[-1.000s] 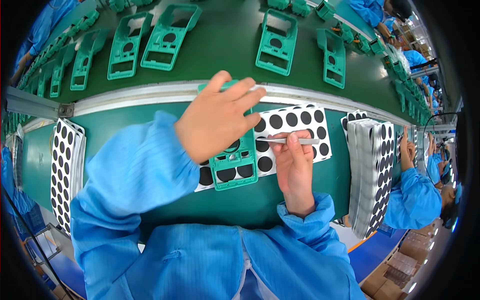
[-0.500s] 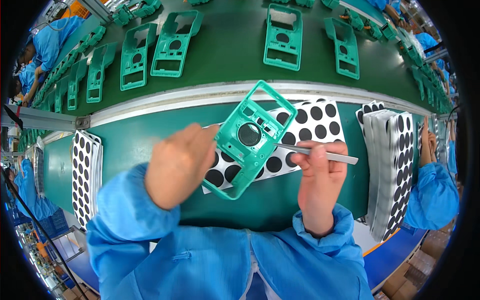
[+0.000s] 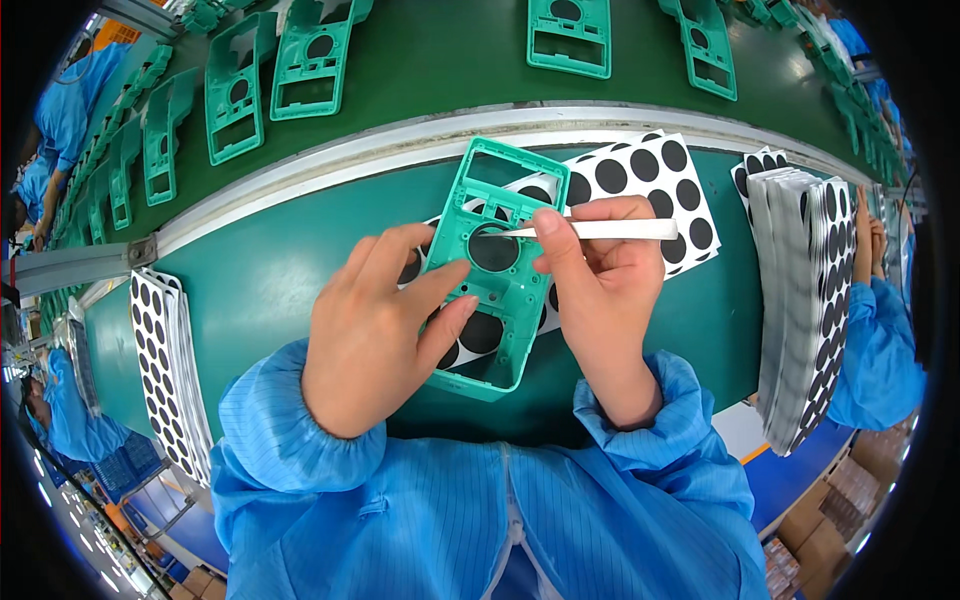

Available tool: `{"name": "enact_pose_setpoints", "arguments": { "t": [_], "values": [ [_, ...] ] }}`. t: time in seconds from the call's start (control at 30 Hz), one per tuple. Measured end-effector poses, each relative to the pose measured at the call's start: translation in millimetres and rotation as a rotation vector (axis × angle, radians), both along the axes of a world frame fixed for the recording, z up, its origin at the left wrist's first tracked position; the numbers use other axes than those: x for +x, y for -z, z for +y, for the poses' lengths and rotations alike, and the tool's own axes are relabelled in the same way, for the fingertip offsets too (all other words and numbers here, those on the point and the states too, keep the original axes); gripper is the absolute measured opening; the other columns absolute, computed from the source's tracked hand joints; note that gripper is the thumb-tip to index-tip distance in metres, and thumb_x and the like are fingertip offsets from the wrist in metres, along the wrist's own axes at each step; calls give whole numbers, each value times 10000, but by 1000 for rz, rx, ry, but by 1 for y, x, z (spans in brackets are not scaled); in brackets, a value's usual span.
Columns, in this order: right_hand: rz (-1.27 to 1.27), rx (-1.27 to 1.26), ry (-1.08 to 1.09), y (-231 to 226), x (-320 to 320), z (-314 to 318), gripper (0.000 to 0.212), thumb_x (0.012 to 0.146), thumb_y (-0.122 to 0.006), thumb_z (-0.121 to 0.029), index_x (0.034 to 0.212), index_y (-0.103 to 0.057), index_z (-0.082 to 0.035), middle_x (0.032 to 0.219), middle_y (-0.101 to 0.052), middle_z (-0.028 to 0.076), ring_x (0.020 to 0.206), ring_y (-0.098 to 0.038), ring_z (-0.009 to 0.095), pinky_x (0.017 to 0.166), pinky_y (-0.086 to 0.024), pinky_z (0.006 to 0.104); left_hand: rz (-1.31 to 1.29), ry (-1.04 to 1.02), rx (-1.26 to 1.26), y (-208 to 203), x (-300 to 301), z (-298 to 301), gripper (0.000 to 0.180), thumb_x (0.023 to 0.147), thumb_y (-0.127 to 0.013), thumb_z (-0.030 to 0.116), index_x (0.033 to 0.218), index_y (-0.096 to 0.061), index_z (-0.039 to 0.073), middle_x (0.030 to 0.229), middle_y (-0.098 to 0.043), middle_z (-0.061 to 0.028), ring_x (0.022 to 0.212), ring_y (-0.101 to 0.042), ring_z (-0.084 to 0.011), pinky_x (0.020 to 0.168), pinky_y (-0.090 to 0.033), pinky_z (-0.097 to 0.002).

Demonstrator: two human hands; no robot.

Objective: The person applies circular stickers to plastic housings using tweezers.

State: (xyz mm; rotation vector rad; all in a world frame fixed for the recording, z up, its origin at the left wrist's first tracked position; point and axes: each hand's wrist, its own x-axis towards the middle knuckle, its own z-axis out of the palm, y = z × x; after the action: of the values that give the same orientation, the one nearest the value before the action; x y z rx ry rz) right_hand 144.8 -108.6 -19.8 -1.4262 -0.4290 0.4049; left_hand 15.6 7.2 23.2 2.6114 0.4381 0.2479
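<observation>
A green plastic housing [image 3: 512, 330] lies at a slant over a white sheet with black round stickers [image 3: 612, 177]. In its middle sits a black disc [image 3: 493, 253] within a round rim. My left hand [image 3: 375, 325] grips the housing at its left edge, thumb and index finger reaching over its inner face, below and left of the disc. Metal tweezers [image 3: 625, 230] are pinched in my right hand [image 3: 610, 290], above the housing's right side. Their tips point left, at the upper part of the disc. Whether they hold anything is too small to tell.
Stacks of sticker sheets stand at the left [image 3: 165, 370] and right [image 3: 805, 300]. Beyond a metal rail [image 3: 400, 155], several green housings [image 3: 320, 75] lie on a dark green belt [image 3: 430, 70]. Another person's blue sleeve [image 3: 880, 355] shows at the far right.
The tweezers have come left, their tips now over the disc. My left thumb and index finger have moved onto the housing's inner face. The housing is turned more upright; the view has shifted.
</observation>
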Motion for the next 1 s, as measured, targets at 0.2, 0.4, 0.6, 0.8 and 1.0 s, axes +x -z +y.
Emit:
{"name": "enact_pose_setpoints", "arguments": {
  "t": [0.2,0.4,0.6,0.8,1.0],
  "values": [
    [-86,-84,7,1,2,7,236,845,-689,-70,906,-464,-33,693,-628,68,560,-552,58,487,-397,166,-8,-14,-24,0,1,2,276,726,-723,77,997,-685,41,1098,-567,-139,889,-557,-280,724,-476,-357],
    [-82,-70,-33,-3,3,0,194,813,-710,-45,893,-541,4,761,-633,70,606,-591,54,490,-430,184,78,-77,-208,-7,1,0,299,758,-676,25,1056,-653,32,1039,-610,-141,831,-633,-288,693,-508,-350],
    [-12,291,-146,-37,17,-34,320,846,-643,7,1049,-400,-40,925,-657,244,783,-662,202,677,-534,263,36,-24,-275,-25,-8,31,296,786,-572,-109,1054,-597,14,1034,-627,-137,871,-662,-276,743,-534,-306],
    [-376,297,-466,-49,23,-60,341,812,-688,0,1017,-416,-26,932,-648,273,808,-672,266,712,-554,313,206,496,-252,-46,33,89,290,747,-584,-55,1016,-626,45,973,-649,-128,849,-631,-331,728,-509,-367],
    [-83,37,-487,-50,8,-42,306,788,-648,118,988,-447,2,927,-658,263,854,-668,234,741,-540,297,403,972,98,-33,83,65,229,658,-605,32,861,-704,72,784,-652,-75,819,-625,-273,816,-443,-389]
  ]
}}
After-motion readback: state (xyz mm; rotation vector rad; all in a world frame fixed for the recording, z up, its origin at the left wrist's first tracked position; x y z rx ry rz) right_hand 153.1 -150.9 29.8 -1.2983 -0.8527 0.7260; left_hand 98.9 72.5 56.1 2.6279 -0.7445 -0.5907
